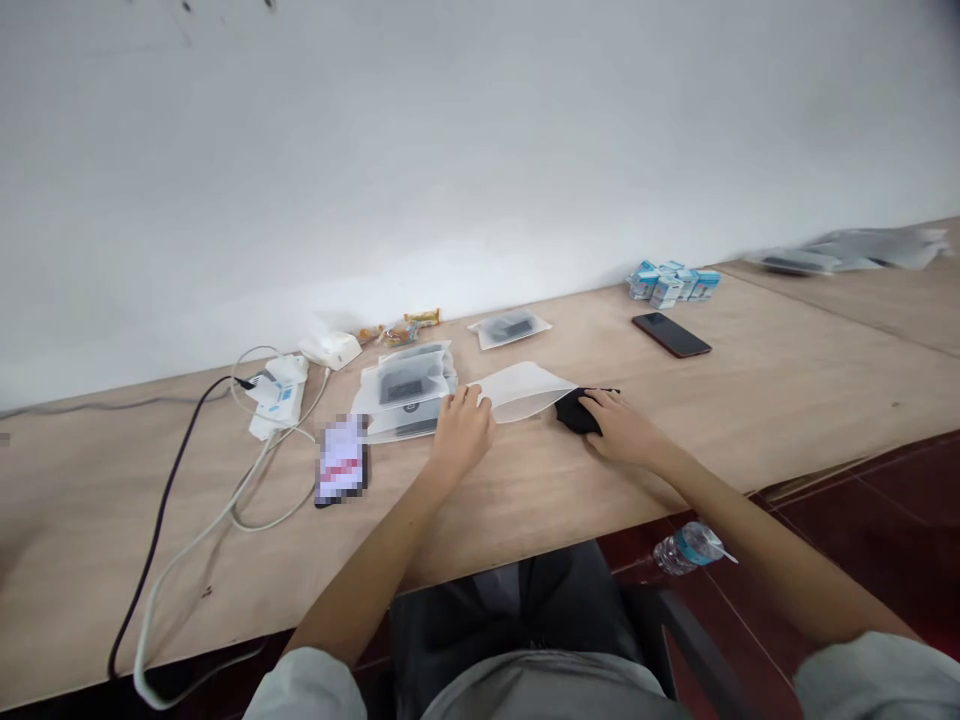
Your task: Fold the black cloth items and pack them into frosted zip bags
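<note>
seemingly a workroom: long wooden table [795, 370], bagged items [409, 382].

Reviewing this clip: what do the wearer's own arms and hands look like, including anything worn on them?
The left hand and right hand are ungloved, and no watch or bracelet shows on either wrist. The forearms are bare. Short, loose, pale grey sleeves with no visible markings cover the upper arms. Rings are too small to judge.
</note>
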Tool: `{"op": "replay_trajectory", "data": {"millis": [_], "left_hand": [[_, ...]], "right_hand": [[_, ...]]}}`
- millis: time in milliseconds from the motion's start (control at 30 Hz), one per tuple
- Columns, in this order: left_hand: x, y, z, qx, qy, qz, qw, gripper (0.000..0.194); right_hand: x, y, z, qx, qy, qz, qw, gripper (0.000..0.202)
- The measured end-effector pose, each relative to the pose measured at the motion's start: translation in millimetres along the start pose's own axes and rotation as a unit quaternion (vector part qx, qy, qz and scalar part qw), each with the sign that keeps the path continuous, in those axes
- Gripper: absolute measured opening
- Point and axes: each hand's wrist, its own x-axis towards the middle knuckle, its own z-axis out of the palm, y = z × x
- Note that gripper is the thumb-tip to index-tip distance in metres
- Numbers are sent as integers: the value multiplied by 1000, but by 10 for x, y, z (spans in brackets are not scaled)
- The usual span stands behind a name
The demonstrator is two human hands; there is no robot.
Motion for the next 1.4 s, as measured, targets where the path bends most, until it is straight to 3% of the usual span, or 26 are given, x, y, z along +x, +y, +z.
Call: {"op": "replay_trajectory", "data": {"millis": [167, 300, 500, 600, 700, 800, 900, 1067, 1200, 1400], "left_hand": [[46, 47, -36, 8, -28, -7, 1000, 17], [91, 79, -28, 25, -42, -7, 999, 17], [106, 83, -12, 36, -47, 4, 998, 17], [104, 54, -15, 33, -35, 4, 999, 16], [123, 39, -26, 27, -31, 14, 999, 16], [153, 65, -53, 19, -26, 21, 999, 16], [172, 118, -116, -1, -19, 17, 1000, 16], [160, 164, -265, -43, -44, 13, 998, 14], [133, 151, -326, -63, -43, 19, 997, 15], [111, 187, -311, -100, -54, 27, 993, 15]], "right_hand": [[151, -47, 52, 8, 7, 25, 1000, 39], [235, -48, 28, 0, -27, 68, 997, 51], [108, 80, -144, 71, -5, 35, 997, 62], [-69, 138, -312, 93, 55, 47, 993, 63], [-240, 59, -471, 116, 176, 59, 976, 65], [-325, -167, -521, 167, 256, -32, 952, 56], [-303, -412, -426, 216, 244, -148, 934, 45], [-175, -543, -142, 235, 200, -226, 924, 47], [-90, -449, 32, 217, 173, -215, 936, 58], [4, -466, 186, 175, 147, -114, 967, 79]]}}
